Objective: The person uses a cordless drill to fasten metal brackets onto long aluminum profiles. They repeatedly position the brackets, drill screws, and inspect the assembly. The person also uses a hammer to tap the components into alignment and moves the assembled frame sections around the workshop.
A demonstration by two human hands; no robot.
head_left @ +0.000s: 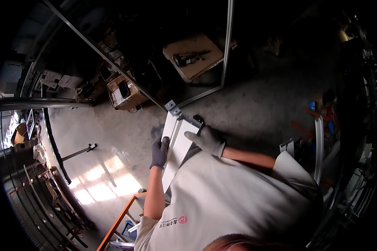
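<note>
Both of my hands wear grey gloves and hold a long white profile (181, 144) that slants up and away from my body. My left hand (159, 152) is closed on its left edge, with the thumb lying along the face. On the right edge, my right hand (209, 141) grips it, thumb on top and the other fingers hidden beneath. A groove runs along the length of the profile. At its far end sits a small silver metal bracket (172, 107) with a hole. My shirt hides part of the near end.
A thin metal frame (224, 62) stands beyond the profile. Behind it, a dark power tool (184, 59) lies on a cardboard box (197, 72). An open carton (132, 98) is on the floor to its left. An orange bar (117, 224) rises at lower left; a pale upright profile (318, 146) stands at right.
</note>
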